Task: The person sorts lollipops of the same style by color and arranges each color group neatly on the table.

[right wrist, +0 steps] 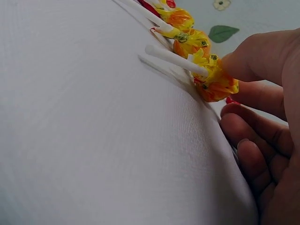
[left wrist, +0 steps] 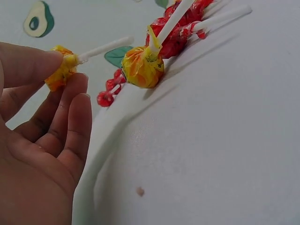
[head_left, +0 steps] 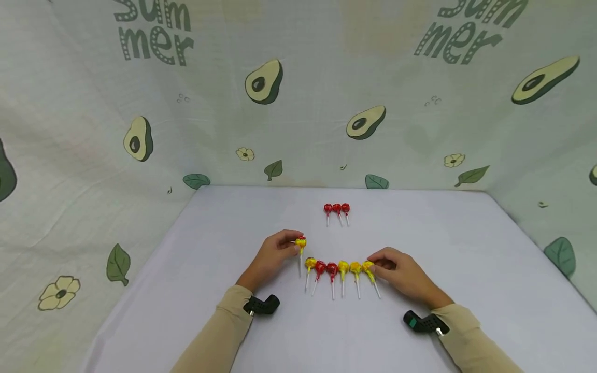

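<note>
Between thumb and fingers my left hand pinches a yellow lollipop by its wrapped head, its white stick pointing toward me. In the left wrist view this lollipop is held apart from the row. The row on the table has a yellow lollipop at its left end, two red lollipops beside it, then several yellow ones. At the right end, my right hand pinches the last yellow lollipop by its head, next to its yellow neighbour.
Farther back on the white table, three red lollipops lie side by side. A cloth printed with avocados hangs behind the table and along its sides. Each wrist wears a black camera.
</note>
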The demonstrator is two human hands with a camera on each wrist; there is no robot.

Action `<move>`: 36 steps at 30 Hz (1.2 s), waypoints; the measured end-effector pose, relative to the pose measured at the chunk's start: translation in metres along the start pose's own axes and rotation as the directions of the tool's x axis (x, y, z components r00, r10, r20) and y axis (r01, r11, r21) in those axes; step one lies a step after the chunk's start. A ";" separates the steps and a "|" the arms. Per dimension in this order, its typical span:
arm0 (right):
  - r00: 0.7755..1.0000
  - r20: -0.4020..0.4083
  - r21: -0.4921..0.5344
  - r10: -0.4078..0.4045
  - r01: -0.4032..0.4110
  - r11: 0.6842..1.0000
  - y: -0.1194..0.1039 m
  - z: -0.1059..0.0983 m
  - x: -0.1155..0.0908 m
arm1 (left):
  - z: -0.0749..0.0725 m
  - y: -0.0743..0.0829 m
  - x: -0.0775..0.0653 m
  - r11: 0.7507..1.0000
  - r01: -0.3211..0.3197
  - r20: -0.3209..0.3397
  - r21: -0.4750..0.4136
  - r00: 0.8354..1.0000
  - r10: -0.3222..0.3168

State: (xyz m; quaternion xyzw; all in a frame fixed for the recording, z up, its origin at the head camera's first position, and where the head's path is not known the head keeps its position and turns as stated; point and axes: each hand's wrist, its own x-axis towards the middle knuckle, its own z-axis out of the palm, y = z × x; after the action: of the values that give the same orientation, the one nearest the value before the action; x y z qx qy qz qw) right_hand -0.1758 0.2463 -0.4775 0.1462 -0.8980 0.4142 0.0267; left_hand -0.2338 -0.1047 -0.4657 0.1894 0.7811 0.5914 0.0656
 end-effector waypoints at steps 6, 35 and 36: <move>1.000 0.011 -0.015 -0.007 0.007 1.000 0.001 -0.001 0.001 | 0.001 0.009 0.015 0.999 0.011 0.038 0.034 0.999 -0.013; 1.000 -0.014 -0.017 -0.025 0.025 1.000 0.002 0.002 -0.001 | 0.013 0.021 0.074 0.984 0.177 0.053 -0.012 0.983 -0.176; 1.000 -0.013 -0.017 -0.025 0.025 1.000 0.002 0.002 -0.001 | 0.013 0.020 0.075 0.983 0.184 0.054 0.001 0.982 -0.183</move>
State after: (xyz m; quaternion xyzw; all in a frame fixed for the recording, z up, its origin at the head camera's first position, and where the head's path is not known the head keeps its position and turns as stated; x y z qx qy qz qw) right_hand -0.1756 0.2462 -0.4802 0.1545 -0.8994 0.4070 0.0388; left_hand -0.2939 -0.0602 -0.4416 0.1323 0.7920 0.5790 0.1411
